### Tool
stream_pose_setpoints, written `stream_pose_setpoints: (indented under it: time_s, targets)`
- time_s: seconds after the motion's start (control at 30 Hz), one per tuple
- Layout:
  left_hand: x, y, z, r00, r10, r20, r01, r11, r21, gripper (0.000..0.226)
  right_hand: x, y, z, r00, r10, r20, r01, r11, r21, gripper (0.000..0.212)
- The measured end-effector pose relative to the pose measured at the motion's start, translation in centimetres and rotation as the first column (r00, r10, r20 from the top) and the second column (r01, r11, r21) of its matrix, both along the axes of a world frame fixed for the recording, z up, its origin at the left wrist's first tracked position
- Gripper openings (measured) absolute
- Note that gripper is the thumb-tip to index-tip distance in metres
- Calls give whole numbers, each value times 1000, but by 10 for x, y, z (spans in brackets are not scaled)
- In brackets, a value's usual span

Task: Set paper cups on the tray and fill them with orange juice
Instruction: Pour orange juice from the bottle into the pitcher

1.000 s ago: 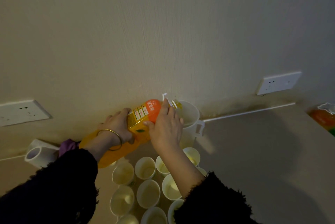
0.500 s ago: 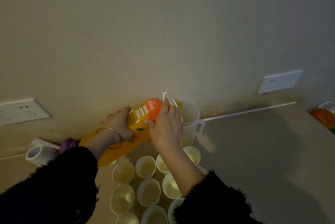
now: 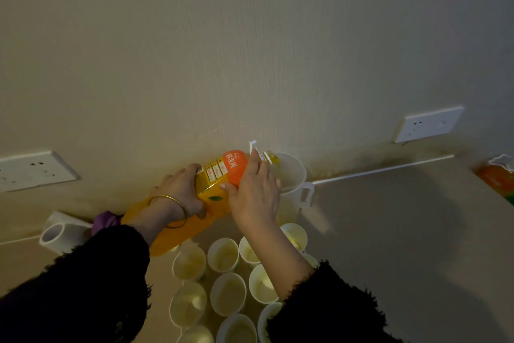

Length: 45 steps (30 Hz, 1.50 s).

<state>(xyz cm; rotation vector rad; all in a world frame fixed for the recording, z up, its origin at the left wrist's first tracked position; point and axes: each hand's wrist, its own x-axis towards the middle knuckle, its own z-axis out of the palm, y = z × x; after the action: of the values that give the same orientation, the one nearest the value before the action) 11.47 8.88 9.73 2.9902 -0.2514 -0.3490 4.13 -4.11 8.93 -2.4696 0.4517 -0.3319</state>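
Orange juice bottle (image 3: 222,173) lies tilted: my left grip (image 3: 180,189) clasps its body, my right grip (image 3: 256,198) wraps its neck (mouth at the white jug (image 3: 293,176)); paper cups (image 3: 228,294) stand beneath both.

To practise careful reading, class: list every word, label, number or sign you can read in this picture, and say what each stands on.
"鲜果橙": white characters on the orange label of the bottle.
White panels beside it: print too small to read.
Pack at the right edge: blurred, nothing readable.
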Motion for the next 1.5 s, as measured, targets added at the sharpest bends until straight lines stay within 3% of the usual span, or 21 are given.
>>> stream_pose_setpoints:
  time_s: [1.5]
  targets:
    - [0, 0, 1, 1000, 0, -7, 0, 1000, 4, 108, 2, 1, -6, 999, 6, 39, -10, 995, 103, 101]
